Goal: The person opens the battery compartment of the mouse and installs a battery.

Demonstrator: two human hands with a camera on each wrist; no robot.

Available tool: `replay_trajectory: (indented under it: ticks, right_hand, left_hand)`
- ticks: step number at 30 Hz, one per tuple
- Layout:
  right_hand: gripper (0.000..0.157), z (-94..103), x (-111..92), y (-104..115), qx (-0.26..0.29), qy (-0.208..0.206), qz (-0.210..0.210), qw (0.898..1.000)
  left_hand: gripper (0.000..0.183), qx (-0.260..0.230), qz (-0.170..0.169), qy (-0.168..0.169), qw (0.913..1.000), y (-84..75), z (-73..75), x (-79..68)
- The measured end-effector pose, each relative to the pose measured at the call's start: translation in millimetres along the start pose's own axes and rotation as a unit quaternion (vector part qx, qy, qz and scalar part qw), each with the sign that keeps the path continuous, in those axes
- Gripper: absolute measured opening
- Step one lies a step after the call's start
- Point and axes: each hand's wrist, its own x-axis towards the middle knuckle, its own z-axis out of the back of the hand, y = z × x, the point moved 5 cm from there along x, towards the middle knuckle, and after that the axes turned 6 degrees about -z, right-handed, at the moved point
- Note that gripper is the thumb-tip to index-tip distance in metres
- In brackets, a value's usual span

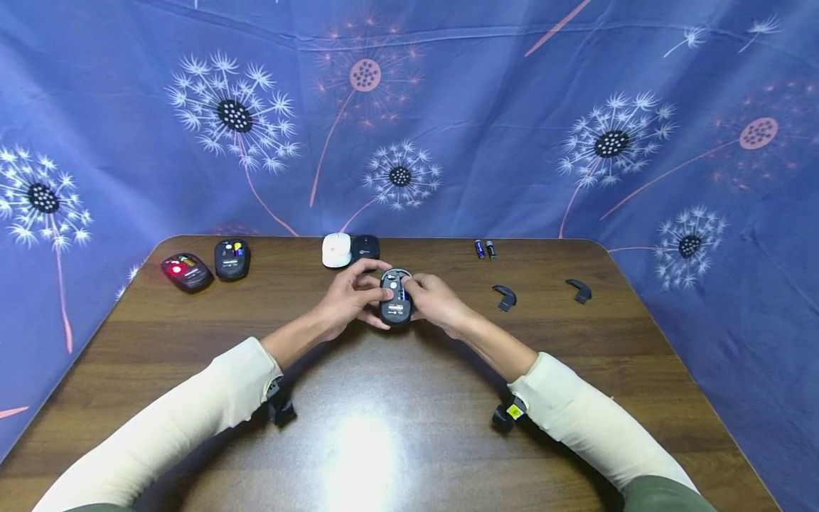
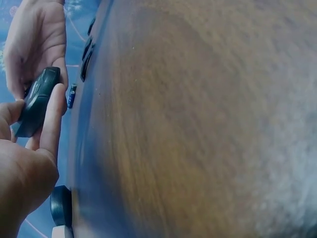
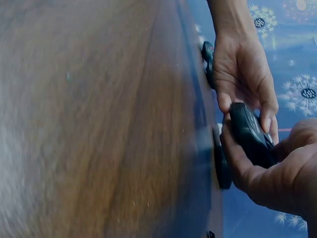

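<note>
Both hands hold a black computer mouse [image 1: 395, 313] above the middle of the table, its underside facing up. The battery compartment is uncovered, and something blue, apparently a battery [image 1: 402, 293], shows inside. My left hand [image 1: 345, 299] grips the mouse's left side, with the thumb on its underside. From the right, my right hand [image 1: 440, 304] holds the other side, its thumb pressing at the compartment. In the left wrist view the mouse [image 2: 38, 105] appears edge-on between the fingers. The right wrist view shows the mouse [image 3: 246, 133] with fingers beneath it.
Two overturned mice, one with a red light [image 1: 185, 272] and one dark [image 1: 232, 259], lie at the back left. A white mouse [image 1: 336, 250] and a black mouse [image 1: 366, 247] sit behind my left hand. Two batteries [image 1: 480, 249] and two black covers [image 1: 505, 297] lie to the right.
</note>
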Motion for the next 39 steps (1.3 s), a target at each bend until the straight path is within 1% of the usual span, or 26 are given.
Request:
replay_trajectory:
  ticks: [2,4,6,8,11,13,15,18,22,26,29,34,39]
  right_hand:
    - [0.047,-0.6,-2,1,-0.050,-0.035,0.013,0.998]
    - [0.047,-0.7,-3,3,-0.086,-0.068,0.019,0.994]
    - [0.046,0.3,-4,4,-0.107,-0.097,0.021,0.989]
    - [0.045,1.7,-4,5,-0.106,-0.107,0.020,0.988]
    - [0.045,3.1,-1,3,-0.059,-0.081,0.018,0.995]
    - [0.046,3.5,1,1,-0.012,-0.048,0.006,0.999]
    - [0.046,4.6,3,-2,0.027,-0.021,-0.007,0.999]
    - [0.045,8.8,2,-7,0.057,-0.008,-0.026,0.998]
    - [0.041,14.9,-1,-14,0.062,0.000,-0.034,0.997]
    - [0.041,17.1,-3,-18,0.051,0.023,-0.025,0.998]
    - [0.042,19.2,-5,-20,0.036,0.030,-0.018,0.999]
    - [0.044,25.7,-11,-22,0.009,0.026,-0.017,0.999]
    - [0.042,29.4,-14,-26,0.003,0.027,-0.016,1.000]
  left_hand:
    - [0.062,-0.004,0.003,-0.002,1.0000,0.7,-1.3,-0.5]
    - [0.063,-0.008,0.004,-0.004,1.0000,1.3,-2.2,-0.8]
    - [0.063,-0.011,0.004,-0.005,0.9999,1.4,-2.9,-0.5]
    - [0.063,-0.010,0.002,-0.005,0.9999,0.7,-3.1,0.0]
    - [0.062,-0.002,0.002,-0.008,1.0000,-0.3,-1.2,1.4]
    - [0.060,0.008,0.008,-0.013,0.9999,-0.4,0.9,2.0]
    - [0.059,0.019,0.017,-0.018,0.9995,0.0,3.1,2.3]
    - [0.058,0.029,0.036,-0.025,0.9986,1.6,4.9,1.8]
    - [0.056,0.034,0.057,-0.041,0.9969,4.6,6.1,0.4]
    - [0.054,0.042,0.076,-0.059,0.9945,8.7,5.1,-0.9]
    - [0.053,0.046,0.088,-0.067,0.9928,9.8,1.0,-1.1]
    - [0.053,0.056,0.112,-0.069,0.9898,7.0,-9.7,-0.5]
    - [0.048,0.075,0.131,-0.062,0.9867,5.4,-18.7,-1.1]
